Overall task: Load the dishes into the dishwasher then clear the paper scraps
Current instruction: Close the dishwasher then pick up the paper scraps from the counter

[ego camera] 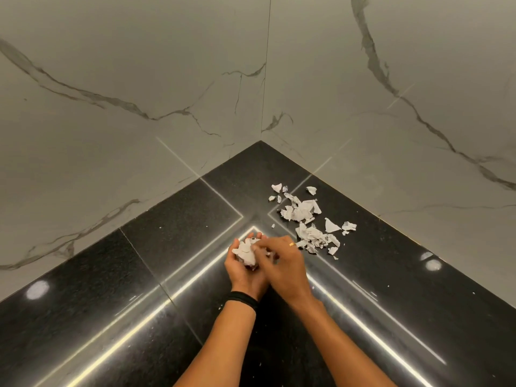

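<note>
Scraps already gathered sit as a crumpled wad in the cupped left hand, held just above the black tabletop. That hand curls upward around the wad, a black band on its wrist. The right hand, with a ring on one finger, lies over the wad with its fingers pressing paper into the left palm; whether it pinches a piece of its own is hidden. Beyond the hands, the loose pile lies scattered toward the corner where two marble walls meet. No dishes or dishwasher show, so the work appears to be in the scrap-clearing step, partly done. Next, the right hand likely must reach out to the pile and sweep or pinch more pieces back without spilling the wad.
</note>
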`<move>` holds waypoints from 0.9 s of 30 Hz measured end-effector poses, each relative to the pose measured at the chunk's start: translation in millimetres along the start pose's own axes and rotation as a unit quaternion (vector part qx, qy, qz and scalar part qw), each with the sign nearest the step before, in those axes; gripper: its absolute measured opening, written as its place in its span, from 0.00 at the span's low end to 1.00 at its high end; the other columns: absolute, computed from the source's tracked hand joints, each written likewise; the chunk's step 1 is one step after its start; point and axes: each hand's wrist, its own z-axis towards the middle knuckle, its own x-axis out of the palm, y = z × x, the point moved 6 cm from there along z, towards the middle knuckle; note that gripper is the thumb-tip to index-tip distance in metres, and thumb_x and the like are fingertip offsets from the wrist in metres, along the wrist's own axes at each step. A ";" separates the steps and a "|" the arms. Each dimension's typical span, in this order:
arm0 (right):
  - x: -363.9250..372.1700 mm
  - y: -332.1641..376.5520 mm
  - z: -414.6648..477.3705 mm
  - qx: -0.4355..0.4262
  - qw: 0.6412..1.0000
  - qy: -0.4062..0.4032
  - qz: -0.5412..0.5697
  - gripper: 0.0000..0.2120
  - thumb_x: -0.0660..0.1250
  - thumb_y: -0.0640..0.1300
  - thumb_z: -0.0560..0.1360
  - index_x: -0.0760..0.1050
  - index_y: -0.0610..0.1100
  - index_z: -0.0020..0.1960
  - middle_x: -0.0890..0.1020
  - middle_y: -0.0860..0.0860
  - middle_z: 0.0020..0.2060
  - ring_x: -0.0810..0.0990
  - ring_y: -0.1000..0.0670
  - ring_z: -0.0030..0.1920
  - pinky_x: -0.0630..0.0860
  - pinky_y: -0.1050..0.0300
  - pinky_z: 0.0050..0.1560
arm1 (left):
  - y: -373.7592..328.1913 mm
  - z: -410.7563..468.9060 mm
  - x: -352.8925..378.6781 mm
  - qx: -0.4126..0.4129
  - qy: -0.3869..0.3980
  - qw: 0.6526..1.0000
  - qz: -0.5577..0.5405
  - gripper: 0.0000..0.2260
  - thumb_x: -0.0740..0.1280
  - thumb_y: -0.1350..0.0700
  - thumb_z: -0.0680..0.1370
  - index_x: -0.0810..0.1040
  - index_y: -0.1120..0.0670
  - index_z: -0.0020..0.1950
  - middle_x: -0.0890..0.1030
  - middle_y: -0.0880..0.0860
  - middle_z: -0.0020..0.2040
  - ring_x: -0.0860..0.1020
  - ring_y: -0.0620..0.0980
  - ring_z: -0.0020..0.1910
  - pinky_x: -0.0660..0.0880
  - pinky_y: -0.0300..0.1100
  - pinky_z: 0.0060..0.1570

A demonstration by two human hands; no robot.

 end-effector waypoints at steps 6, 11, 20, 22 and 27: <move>11.1 -63.7 69.9 0.068 0.990 0.060 -0.105 0.13 0.70 0.42 0.78 0.81 0.47 0.62 0.83 0.52 0.54 0.80 0.52 0.52 0.77 0.54 0.56 | -13.4 8.4 1.1 0.011 -0.007 1.000 -0.008 0.19 0.65 0.49 0.77 0.80 0.60 0.60 0.80 0.60 0.59 0.79 0.57 0.57 0.69 0.50 0.71; 46.6 -93.8 81.5 -0.014 0.945 0.173 -0.277 0.10 0.64 0.37 0.76 0.83 0.44 0.52 0.81 0.47 0.47 0.79 0.43 0.50 0.74 0.49 0.49 | -25.7 7.9 -5.8 0.031 -0.047 0.998 0.018 0.19 0.63 0.49 0.81 0.78 0.62 0.63 0.79 0.61 0.62 0.79 0.59 0.60 0.72 0.51 0.68; 1.2 -47.5 28.4 0.145 0.981 -0.007 0.127 0.14 0.73 0.35 0.74 0.83 0.47 0.57 0.86 0.55 0.47 0.84 0.56 0.48 0.81 0.59 0.52 | -13.6 11.8 -10.1 0.021 -0.038 0.995 0.093 0.16 0.64 0.48 0.79 0.80 0.59 0.58 0.80 0.59 0.55 0.80 0.56 0.52 0.73 0.49 0.60; -2.8 -20.1 25.0 0.106 0.981 0.022 0.159 0.16 0.73 0.33 0.73 0.82 0.47 0.58 0.85 0.54 0.47 0.85 0.54 0.48 0.82 0.59 0.51 | -6.1 11.3 -10.7 0.012 -0.030 0.993 0.111 0.17 0.65 0.47 0.78 0.80 0.59 0.58 0.80 0.59 0.55 0.79 0.57 0.55 0.71 0.50 0.65; -6.0 -11.2 25.8 0.070 0.992 0.058 0.085 0.11 0.74 0.40 0.75 0.85 0.51 0.55 0.85 0.59 0.47 0.82 0.59 0.52 0.75 0.68 0.53 | -0.8 7.4 -5.4 0.004 -0.020 0.992 0.121 0.20 0.65 0.47 0.78 0.78 0.59 0.63 0.80 0.60 0.58 0.77 0.59 0.61 0.67 0.51 0.71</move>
